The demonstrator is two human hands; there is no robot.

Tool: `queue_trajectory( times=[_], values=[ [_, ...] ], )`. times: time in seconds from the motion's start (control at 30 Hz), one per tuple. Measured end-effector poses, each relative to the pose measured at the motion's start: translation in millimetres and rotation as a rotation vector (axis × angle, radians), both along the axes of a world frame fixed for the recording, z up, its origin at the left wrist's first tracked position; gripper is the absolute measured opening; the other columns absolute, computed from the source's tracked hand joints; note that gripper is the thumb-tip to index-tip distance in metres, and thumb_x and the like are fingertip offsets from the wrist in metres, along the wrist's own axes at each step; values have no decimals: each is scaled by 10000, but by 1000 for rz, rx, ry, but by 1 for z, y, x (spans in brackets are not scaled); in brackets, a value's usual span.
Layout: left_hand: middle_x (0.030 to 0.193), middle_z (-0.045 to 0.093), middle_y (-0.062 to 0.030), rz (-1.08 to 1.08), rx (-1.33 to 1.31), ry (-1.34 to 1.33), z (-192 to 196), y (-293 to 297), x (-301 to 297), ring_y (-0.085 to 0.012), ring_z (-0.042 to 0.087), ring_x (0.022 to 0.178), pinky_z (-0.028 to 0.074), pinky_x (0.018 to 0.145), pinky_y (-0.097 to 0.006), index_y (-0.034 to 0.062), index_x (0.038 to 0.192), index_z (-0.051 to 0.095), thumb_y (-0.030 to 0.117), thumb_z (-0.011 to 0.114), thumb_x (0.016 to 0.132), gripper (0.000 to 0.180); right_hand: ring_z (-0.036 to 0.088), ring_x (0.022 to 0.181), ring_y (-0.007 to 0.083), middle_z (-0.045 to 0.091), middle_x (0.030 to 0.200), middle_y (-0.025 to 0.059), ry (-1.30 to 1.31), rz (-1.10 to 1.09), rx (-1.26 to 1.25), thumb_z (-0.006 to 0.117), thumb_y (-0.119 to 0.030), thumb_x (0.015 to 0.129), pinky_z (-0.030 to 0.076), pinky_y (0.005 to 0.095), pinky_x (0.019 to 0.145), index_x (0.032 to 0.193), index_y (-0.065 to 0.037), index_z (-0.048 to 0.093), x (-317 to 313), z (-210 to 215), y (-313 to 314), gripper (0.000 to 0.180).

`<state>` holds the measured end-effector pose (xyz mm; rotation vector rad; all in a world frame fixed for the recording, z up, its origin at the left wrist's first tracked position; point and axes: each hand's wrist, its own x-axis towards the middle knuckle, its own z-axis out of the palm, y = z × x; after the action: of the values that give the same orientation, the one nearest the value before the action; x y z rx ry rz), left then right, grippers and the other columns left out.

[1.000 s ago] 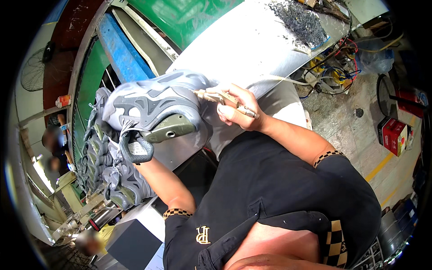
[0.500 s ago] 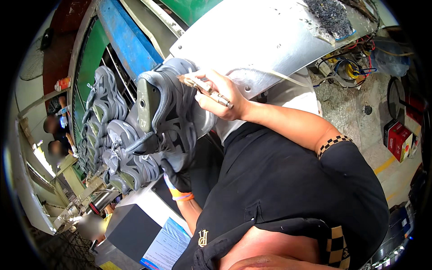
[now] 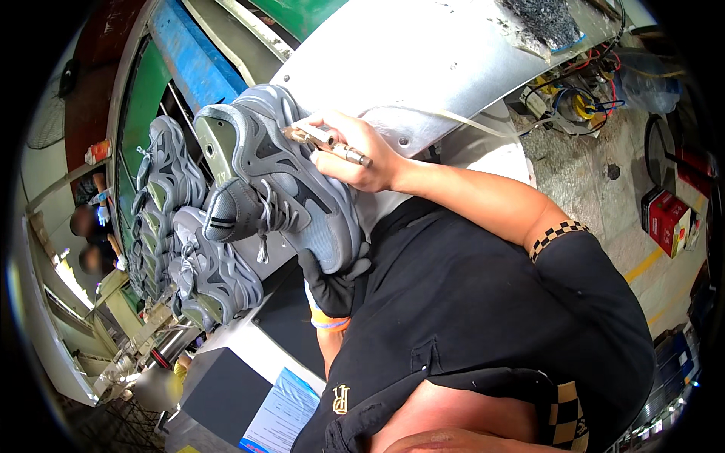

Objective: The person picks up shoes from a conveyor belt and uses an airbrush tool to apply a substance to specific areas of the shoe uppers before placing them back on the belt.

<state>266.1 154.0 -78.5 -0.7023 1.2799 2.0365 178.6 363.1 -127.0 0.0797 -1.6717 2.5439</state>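
A grey sneaker [image 3: 302,219] with loose laces is tilted in front of me, its tongue [image 3: 232,211] toward the left. An olive-green shoe last [image 3: 217,143] fills its opening. My left hand [image 3: 332,285], in a black glove, is closed around the toe from below. In my bare right hand [image 3: 362,151] is a small brass-coloured spray gun [image 3: 321,140]. Its tip lies close to the sneaker's upper side near the sole; whether they touch I cannot tell.
More grey sneakers [image 3: 215,264] on lasts line the rack at left. A white metal panel [image 3: 377,64] extends beyond my right hand, with a pale hose [image 3: 461,121] across it. Tangled wires [image 3: 589,102] and a red box [image 3: 664,219] are at right. People [image 3: 94,226] are at far left.
The sneaker has turned, showing more of its laces and toe, and shifted slightly left. My left hand has moved right, round the toe. My right hand has moved slightly left with the spray gun.
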Motion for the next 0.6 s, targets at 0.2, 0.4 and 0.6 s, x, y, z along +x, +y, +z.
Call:
queue_trajectory(
  times=[0.2,0.4,0.6],
  values=[
    [1247,535,-229,6,102,-13,-1,21,-11,-370,633,999,600,761,-398,3,1401,307,603,435,908,787,429,533,27,484,644,-34,-6,72,-47,542,-80,823,366,204,500,1166,8,504,7,-4,3,356],
    [1255,529,-233,-46,97,21,-2,33,-19,-361,628,1019,590,792,-404,-2,1397,307,618,408,911,793,448,514,47,505,631,-12,-101,208,-145,532,-95,833,372,216,465,1175,2,504,29,-1,21,356],
    [1266,524,-239,-111,161,16,-5,43,-25,-364,608,1069,574,835,-427,-18,1402,288,634,383,912,821,432,511,44,485,637,-19,-114,225,-48,522,-74,840,356,212,471,1190,13,497,55,0,45,361]
  ],
)
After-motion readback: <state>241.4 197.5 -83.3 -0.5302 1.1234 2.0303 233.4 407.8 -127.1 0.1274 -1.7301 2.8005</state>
